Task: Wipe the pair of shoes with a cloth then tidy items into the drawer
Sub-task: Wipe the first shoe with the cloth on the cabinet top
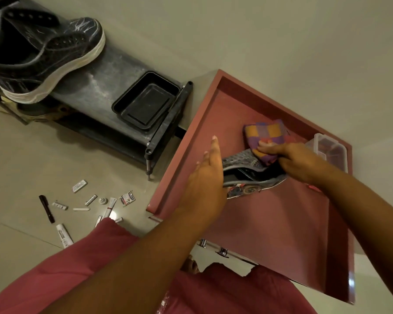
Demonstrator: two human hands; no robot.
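Shoe [252, 175] is held over the open drawer [279, 225] at frame centre, its long axis running left to right between the hands. It is steadied by the left hand [204, 184], fingers straight, while the checked cloth [264, 139] is gripped by the right hand [290, 159] against its upper side.

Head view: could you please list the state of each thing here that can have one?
Pink drawer: pulled open.
Checked cloth: gripped by the right hand, pressed on the grey shoe.
Grey shoe: held over the drawer by the left hand.
Black tray: empty, on the rack.
Black sneaker: upright on the rack.
Clear container: in the drawer's corner.
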